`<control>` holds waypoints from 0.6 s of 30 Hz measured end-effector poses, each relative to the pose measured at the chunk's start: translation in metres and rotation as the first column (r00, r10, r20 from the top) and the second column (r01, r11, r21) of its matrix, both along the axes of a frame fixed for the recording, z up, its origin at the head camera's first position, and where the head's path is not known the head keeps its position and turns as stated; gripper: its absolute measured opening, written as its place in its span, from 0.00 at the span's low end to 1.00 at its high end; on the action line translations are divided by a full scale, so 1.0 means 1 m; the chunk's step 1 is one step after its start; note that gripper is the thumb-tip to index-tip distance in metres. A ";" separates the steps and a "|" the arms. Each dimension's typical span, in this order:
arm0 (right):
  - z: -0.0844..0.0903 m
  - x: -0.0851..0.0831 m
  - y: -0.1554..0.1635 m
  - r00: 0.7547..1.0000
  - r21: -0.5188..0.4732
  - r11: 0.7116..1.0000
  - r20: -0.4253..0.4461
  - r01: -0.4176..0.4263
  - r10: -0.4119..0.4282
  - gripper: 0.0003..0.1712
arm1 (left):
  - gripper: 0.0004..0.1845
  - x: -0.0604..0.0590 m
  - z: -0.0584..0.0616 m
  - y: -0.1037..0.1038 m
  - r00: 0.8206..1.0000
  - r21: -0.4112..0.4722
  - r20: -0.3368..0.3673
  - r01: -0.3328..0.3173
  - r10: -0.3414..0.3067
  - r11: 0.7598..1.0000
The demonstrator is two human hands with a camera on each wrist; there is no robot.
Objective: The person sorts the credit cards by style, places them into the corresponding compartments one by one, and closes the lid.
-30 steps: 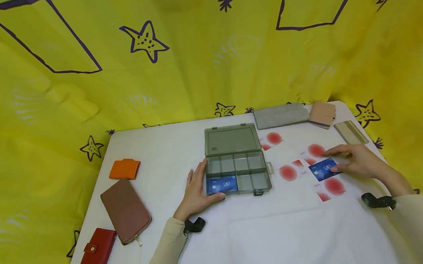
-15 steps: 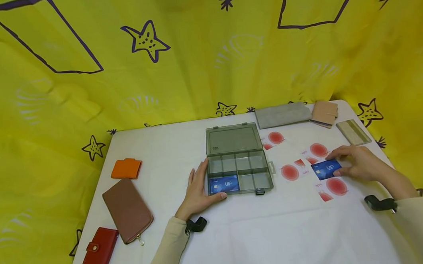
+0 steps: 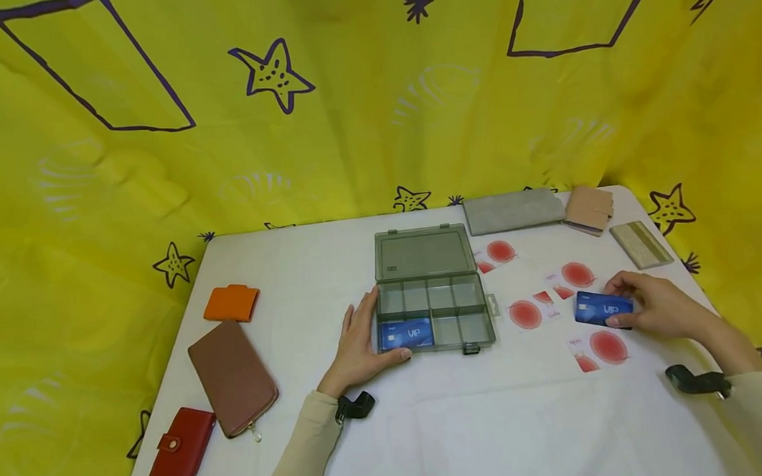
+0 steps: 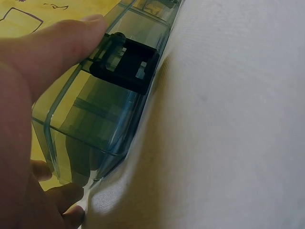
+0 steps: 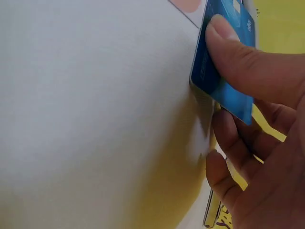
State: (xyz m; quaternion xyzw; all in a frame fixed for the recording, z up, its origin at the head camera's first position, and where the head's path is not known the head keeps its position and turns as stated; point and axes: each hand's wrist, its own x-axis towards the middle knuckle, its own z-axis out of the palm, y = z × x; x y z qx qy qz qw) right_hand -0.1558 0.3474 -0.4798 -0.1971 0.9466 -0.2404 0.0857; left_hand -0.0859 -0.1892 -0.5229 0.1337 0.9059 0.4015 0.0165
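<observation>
Now the right hand [image 3: 659, 308] pinches a tilted blue card [image 3: 591, 307] in its fingers; printed cards [image 3: 526, 315] lie between it and the box [image 3: 425, 256], wallets [image 3: 514, 213] beyond. The left hand [image 3: 357, 347], fingers straight, touches the box, which holds a second card [image 3: 399, 334]. Only the left wrist view shows a latch [image 4: 126, 64] beside the thumb.

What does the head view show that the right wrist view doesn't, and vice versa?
Head only: the divided box, lid open, with the left hand against it; the red wallet, orange wallet and brown zip case.
Right wrist only: the lower fingers beneath the held blue card.
Both: the right hand holding it, the white table, yellow backdrop and at least part of a red-and-white card.
</observation>
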 end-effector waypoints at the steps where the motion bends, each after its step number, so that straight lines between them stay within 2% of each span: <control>1: 0.000 0.002 0.000 1.000 -0.006 1.000 -0.002 0.009 -0.009 0.25 | 0.68 0.000 0.000 0.000 1.000 0.000 -0.001 -0.001 0.001 1.000; 7: 0.006 0.006 0.000 0.998 -0.031 0.997 -0.005 0.070 -0.070 0.25 | 0.68 0.001 0.001 0.001 1.000 -0.004 0.007 0.003 -0.003 1.000; 10: 0.014 0.007 -0.008 0.995 -0.113 0.989 -0.030 0.094 -0.098 0.28 | 0.68 0.000 0.001 0.001 1.000 -0.006 0.012 0.003 -0.003 1.000; 13: 0.024 0.006 -0.022 0.992 -0.237 0.966 -0.051 0.101 -0.116 0.30 | 0.68 0.000 0.002 0.000 1.000 0.000 0.008 0.001 -0.001 1.000; 18: 0.040 -0.001 -0.058 0.992 -0.385 0.916 -0.005 0.116 -0.127 0.30 | 0.68 0.000 0.001 0.000 1.000 -0.002 0.004 -0.002 0.002 1.000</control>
